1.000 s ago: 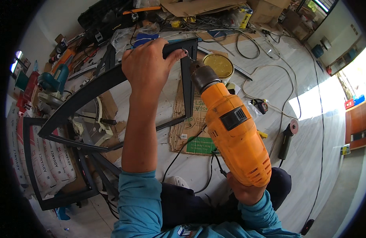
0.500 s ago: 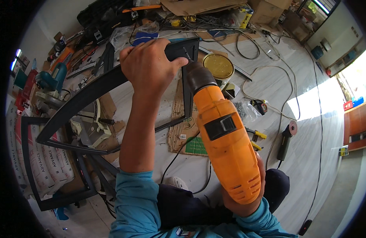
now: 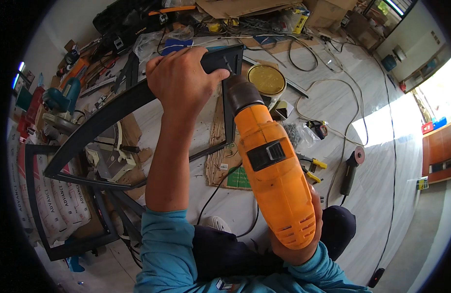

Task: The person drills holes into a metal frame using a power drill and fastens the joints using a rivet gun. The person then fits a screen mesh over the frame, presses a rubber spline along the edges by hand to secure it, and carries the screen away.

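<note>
My left hand (image 3: 184, 80) is closed around the upper bar of a black frame (image 3: 108, 113), near its far corner. In my right hand (image 3: 303, 239) is an orange power drill (image 3: 276, 183), which hides most of my fingers. The drill's dark chuck (image 3: 242, 94) points away from me toward that corner. A thin bit (image 3: 227, 63) shows against the dark bar, beside my left thumb; whether its tip touches the bar I cannot tell. The frame is held up, tilted, above the floor.
A second black frame (image 3: 40, 205) stands at the left by white sacks (image 3: 71, 207) and a miter saw (image 3: 110, 156). On the floor are flattened cardboard (image 3: 216, 168), a round can (image 3: 266, 79), yellow-handled pliers (image 3: 313, 162), a tape measure (image 3: 317, 129), an angle grinder (image 3: 351, 171) and loose cables (image 3: 355, 93).
The drill has shifted slightly left and turned a little more upright. My left hand keeps its hold on the frame, which has hardly moved.
</note>
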### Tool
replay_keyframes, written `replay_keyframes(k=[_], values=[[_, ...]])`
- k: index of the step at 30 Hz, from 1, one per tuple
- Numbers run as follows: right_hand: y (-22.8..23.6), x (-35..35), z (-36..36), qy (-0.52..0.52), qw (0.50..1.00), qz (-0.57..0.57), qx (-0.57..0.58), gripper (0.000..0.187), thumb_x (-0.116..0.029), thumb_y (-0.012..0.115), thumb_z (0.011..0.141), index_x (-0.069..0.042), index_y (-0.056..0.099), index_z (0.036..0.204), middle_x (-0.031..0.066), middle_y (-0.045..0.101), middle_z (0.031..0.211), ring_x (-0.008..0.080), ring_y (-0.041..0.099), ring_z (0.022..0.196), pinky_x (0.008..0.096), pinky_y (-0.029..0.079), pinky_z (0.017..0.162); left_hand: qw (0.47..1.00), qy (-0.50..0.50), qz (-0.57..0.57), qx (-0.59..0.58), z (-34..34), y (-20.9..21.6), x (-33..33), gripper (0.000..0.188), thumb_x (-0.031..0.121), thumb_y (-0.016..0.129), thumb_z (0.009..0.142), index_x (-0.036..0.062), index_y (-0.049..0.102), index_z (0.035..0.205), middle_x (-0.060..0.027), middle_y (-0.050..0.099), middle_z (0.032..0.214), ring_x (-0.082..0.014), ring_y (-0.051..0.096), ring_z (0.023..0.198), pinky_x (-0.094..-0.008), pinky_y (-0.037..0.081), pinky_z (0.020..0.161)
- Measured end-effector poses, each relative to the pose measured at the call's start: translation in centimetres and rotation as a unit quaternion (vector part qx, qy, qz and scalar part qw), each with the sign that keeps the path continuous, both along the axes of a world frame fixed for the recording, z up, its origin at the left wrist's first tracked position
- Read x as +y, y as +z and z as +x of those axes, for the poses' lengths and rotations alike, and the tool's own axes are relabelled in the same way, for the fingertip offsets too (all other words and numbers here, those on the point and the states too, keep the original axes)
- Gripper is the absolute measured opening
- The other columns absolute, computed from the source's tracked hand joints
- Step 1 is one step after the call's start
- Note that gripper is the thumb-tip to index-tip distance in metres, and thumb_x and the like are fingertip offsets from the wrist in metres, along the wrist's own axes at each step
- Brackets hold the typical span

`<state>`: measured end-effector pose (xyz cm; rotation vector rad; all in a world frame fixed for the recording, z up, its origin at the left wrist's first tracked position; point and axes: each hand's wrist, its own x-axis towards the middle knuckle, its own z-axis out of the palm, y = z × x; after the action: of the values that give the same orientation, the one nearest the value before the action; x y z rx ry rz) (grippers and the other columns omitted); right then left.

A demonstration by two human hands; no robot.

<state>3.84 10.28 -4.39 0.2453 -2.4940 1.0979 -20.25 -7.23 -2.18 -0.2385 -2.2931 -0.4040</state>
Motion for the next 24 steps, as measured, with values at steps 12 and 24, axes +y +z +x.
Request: replay_keyframes(k=[12, 24], values=[[-0.59, 0.58, 0.46, 0.007, 1.0, -0.029, -0.002, 0.089, -0.011, 0.079, 0.073, -0.002, 0.022, 0.14, 0.0231, 0.063, 0.106, 0.0292, 0.068, 0.09, 0.0371, 0.056, 0.077, 1.0, 0.007, -0.007, 0.004, 0.36, -0.03, 0.3, 0.044, 0.034, 0.081, 0.057, 0.0082, 0.072, 0.091, -0.0084, 0.071, 0.082, -0.0212, 0.066, 0.073, -0.0356, 0.038, 0.085], [-0.48, 0.59, 0.43, 0.008, 0.999, -0.05, 0.0, 0.088, -0.01, 0.08, 0.072, -0.001, 0.024, 0.139, 0.023, 0.063, 0.106, 0.0292, 0.068, 0.091, 0.0367, 0.056, 0.078, 1.0, 0.013, -0.018, 0.002, 0.63, 0.15, 0.3, 0.046, 0.038, 0.081, 0.059, 0.0078, 0.071, 0.093, -0.0088, 0.071, 0.082, -0.0217, 0.066, 0.074, -0.036, 0.037, 0.086]])
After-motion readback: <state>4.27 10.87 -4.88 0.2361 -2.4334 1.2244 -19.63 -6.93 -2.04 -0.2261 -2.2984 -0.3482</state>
